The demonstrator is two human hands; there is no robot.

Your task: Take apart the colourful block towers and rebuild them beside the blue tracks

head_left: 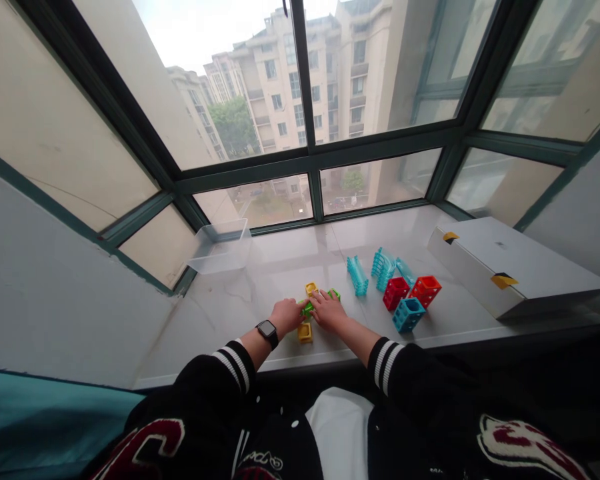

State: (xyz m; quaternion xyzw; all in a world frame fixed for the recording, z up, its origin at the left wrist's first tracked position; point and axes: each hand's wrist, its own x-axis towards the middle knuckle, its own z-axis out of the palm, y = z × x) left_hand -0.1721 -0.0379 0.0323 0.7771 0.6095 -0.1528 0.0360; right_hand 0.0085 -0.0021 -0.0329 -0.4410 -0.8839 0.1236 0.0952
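Note:
My left hand (287, 316), with a black watch on its wrist, has its fingers closed on a green toy block (307, 310) low over the white sill. From the other side my right hand (329, 312) grips the same green piece, and its fingers hide part of it. A yellow block (311, 289) shows just beyond my fingertips, and another yellow block (305, 333) sits on the near side. Past my right knuckles another green block (334, 294) peeks out. Whether these pieces are joined under my hands I cannot tell.
To the right stand a red block (395, 293), an orange-red block (425, 291) and a blue block (409, 315). Behind them lie turquoise ridged pieces (357, 276). A clear plastic bin (221, 247) is at the back left, a white box (525, 260) at the right.

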